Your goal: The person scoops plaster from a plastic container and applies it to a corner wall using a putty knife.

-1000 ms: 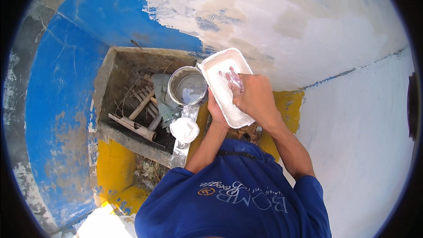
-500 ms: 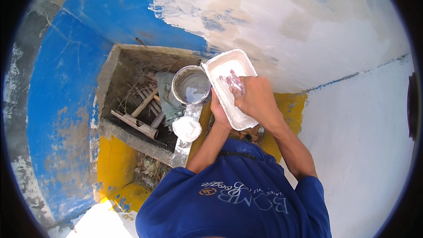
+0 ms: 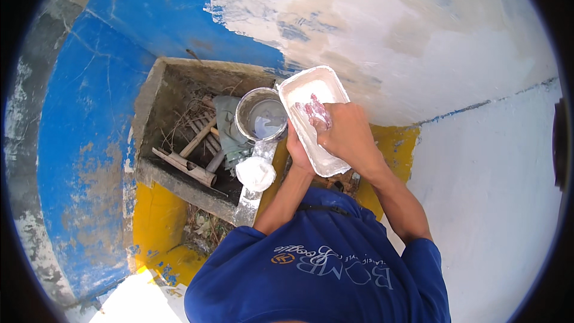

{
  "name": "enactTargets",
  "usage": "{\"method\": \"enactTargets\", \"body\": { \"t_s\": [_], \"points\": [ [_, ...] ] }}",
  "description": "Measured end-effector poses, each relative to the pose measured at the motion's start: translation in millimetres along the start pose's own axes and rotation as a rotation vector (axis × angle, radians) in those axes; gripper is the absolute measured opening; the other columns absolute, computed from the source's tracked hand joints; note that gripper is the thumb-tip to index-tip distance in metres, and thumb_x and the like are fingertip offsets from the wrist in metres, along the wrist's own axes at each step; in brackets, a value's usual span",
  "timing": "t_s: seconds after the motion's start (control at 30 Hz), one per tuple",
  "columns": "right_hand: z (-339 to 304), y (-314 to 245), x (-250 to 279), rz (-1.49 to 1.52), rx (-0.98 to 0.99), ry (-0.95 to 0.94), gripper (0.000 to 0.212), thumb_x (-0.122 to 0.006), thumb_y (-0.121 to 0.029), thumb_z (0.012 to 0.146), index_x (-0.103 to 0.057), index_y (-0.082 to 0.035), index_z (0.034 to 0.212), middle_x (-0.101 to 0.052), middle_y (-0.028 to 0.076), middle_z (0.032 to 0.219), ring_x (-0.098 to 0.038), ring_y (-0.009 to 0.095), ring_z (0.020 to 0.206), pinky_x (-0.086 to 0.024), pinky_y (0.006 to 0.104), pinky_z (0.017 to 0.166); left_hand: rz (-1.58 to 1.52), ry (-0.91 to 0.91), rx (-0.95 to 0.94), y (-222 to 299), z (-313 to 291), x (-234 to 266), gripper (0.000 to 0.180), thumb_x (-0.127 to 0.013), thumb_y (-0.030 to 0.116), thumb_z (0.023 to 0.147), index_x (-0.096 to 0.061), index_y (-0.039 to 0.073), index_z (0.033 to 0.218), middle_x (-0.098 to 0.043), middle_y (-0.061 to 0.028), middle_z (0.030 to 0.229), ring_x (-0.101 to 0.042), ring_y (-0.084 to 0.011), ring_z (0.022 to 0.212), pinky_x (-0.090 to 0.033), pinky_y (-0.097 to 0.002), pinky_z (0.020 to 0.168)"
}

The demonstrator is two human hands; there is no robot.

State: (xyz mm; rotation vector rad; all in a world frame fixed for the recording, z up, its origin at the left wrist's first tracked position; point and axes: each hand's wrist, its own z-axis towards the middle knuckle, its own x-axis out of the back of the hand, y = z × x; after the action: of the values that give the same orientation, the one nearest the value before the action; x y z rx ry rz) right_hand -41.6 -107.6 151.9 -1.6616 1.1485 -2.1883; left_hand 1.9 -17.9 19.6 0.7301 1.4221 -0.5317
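Note:
A long white tray (image 3: 336, 164) with white paste (image 3: 314, 91) in its far end is in front of me, tilted slightly. My left hand (image 3: 299, 149) grips the tray from its left side and underneath, with most of its fingers hidden by the tray wall. My right hand (image 3: 344, 128) reaches into the tray. Its fingers are stretched toward the far left wall, smeared white and pinkish, touching the paste, and no tool shows in them. Just left of the tray stands a round tub (image 3: 265, 116) with greyish liquid inside.
A white paste-covered lump (image 3: 256, 173) sits on the ledge (image 3: 247, 206) below the tub. A concrete box (image 3: 149, 104) at left holds bamboo pieces (image 3: 188, 168), twigs and a grey-green cloth (image 3: 227, 121). A blue and white patched wall (image 3: 359, 24) rises ahead; a white wall (image 3: 490, 185) stands at right.
My right hand's fingers have shifted slightly within the paste. The tray stays in my left hand, and the view has moved a little.

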Motion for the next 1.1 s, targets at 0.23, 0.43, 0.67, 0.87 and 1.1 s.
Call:
{"method": "enactTargets", "body": {
  "t_s": [0.23, 0.43, 0.67, 0.87, 1.1],
  "points": [
    [3.8, -3.5, 4.7, 0.041, 0.002, -0.041, 0.022, -0.067, -0.010, 0.073, -0.066, 0.011, 0.078, -0.058, 0.032, 0.066, -0.060, 0.047, 0.064, -0.048, 0.0494, 0.065, -0.047, -0.179, 0.018, 3.2, 4.3, 8.4, 0.059, -0.032, 0.045, 0.101, -0.031, 0.011, 0.149, -0.043, -0.0108, 0.145, -0.045, -0.0278, 0.131, -0.036, -0.0449, 0.111],
    [5.8, -8.5, 6.9, 0.029, -0.033, 0.009, 0.021, -0.067, -0.010, 0.073, -0.066, 0.010, 0.078, -0.057, 0.033, 0.065, -0.061, 0.047, 0.063, -0.048, 0.0501, 0.064, 0.015, -0.009, 0.019, 3.0, 5.2, 3.6, 0.060, -0.032, 0.048, 0.101, -0.034, 0.010, 0.147, -0.045, -0.0104, 0.143, -0.045, -0.0276, 0.131, -0.036, -0.0451, 0.111],
    [10.1, 0.9, -4.2, 0.031, -0.062, 0.091, 0.021, -0.066, -0.011, 0.074, -0.066, 0.010, 0.078, -0.057, 0.032, 0.065, -0.059, 0.048, 0.062, -0.048, 0.0500, 0.062, -0.082, -0.036, 0.090, 2.8, 5.2, 3.1, 0.057, -0.030, 0.045, 0.101, -0.032, 0.013, 0.149, -0.043, -0.0096, 0.146, -0.043, -0.0277, 0.133, -0.035, -0.0448, 0.112],
    [13.8, 10.0, 7.0, -0.043, 0.045, 0.152, 0.017, -0.064, -0.012, 0.076, -0.067, 0.004, 0.077, -0.060, 0.026, 0.062, -0.061, 0.043, 0.059, -0.048, 0.0497, 0.061, 0.080, 0.072, 0.053, 2.8, 3.5, -1.8, 0.066, -0.031, 0.053, 0.101, -0.031, 0.008, 0.148, -0.045, -0.0105, 0.144, -0.047, -0.0275, 0.130, -0.039, -0.0436, 0.108],
    [-10.4, 11.0, 0.1, -0.247, 0.002, 0.053, 0.014, -0.063, -0.008, 0.074, -0.067, 0.006, 0.077, -0.059, 0.027, 0.063, -0.060, 0.044, 0.059, -0.048, 0.0494, 0.059, 0.092, 0.098, 0.068, 3.2, -2.3, -4.2, 0.069, -0.033, 0.056, 0.100, -0.032, 0.007, 0.148, -0.047, -0.0135, 0.142, -0.050, -0.0284, 0.126, -0.041, -0.0433, 0.105]
  ]
}}
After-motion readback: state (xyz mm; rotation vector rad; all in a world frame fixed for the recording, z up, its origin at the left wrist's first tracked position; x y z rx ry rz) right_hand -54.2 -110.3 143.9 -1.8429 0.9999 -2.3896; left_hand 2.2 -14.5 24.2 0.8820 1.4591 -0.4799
